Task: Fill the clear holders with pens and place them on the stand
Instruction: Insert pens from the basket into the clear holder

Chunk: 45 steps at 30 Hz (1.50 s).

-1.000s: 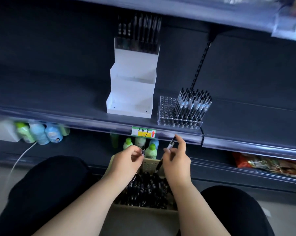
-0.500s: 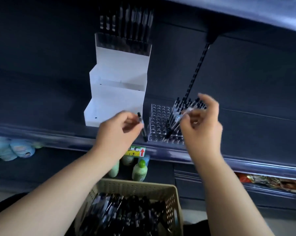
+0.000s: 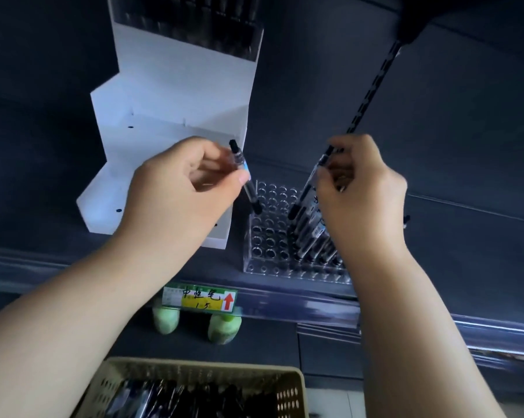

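A dark blue-grey metal shelf unit (image 3: 466, 242) fills the view in dim, cool light, with a flat back panel (image 3: 315, 86) of the same colour. A black slotted upright strip (image 3: 372, 86) climbs the panel at the far right. A clear plastic price rail (image 3: 300, 306) runs along the near shelf edge and carries a green and yellow paper label with a red arrow (image 3: 200, 300). Two pale green plastic bottles (image 3: 165, 319) stand on the lower shelf beneath it.

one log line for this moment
left hand: holds pen over clear holder | right hand: holds second pen at its filled side | stand: top tier stocked
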Each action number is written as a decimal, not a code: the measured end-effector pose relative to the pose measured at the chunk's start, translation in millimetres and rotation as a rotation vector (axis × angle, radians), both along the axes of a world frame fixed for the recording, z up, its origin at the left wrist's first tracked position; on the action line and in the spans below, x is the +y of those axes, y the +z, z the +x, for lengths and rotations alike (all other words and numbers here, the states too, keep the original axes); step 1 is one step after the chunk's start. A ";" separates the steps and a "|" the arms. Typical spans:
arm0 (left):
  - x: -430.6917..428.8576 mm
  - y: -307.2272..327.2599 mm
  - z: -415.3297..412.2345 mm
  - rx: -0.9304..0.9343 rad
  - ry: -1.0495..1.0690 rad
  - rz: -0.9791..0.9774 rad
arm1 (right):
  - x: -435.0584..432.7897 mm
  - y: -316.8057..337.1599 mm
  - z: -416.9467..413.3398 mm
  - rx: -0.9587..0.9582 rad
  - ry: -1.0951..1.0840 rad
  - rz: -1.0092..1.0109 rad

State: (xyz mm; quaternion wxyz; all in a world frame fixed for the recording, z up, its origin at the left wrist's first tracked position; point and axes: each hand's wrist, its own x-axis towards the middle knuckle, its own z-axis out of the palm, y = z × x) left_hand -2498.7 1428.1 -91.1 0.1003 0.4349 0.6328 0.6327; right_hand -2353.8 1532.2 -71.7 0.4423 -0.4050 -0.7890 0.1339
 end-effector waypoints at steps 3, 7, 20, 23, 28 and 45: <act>0.7 1.1 -1.5 -0.021 -0.004 0.004 | 0.7 -2.9 -2.5 -0.053 -0.002 0.012; -2.2 1.2 -2.9 -0.047 -0.004 -0.009 | 0.7 -3.1 -4.6 -0.058 -0.019 0.015; -10.4 -1.1 -11.6 -0.100 -0.020 0.009 | 1.3 -1.9 -8.1 -0.103 -0.041 -0.001; -10.2 -1.4 -11.3 -0.098 -0.018 0.010 | 0.6 -6.1 -9.6 -0.284 -0.057 0.049; -7.5 -3.0 -10.4 -0.093 -0.022 0.010 | 1.4 -5.8 -6.8 -0.432 -0.133 0.177; 46.3 -11.3 27.8 0.178 -0.176 -0.050 | -0.4 -3.7 9.4 -0.268 -0.080 0.143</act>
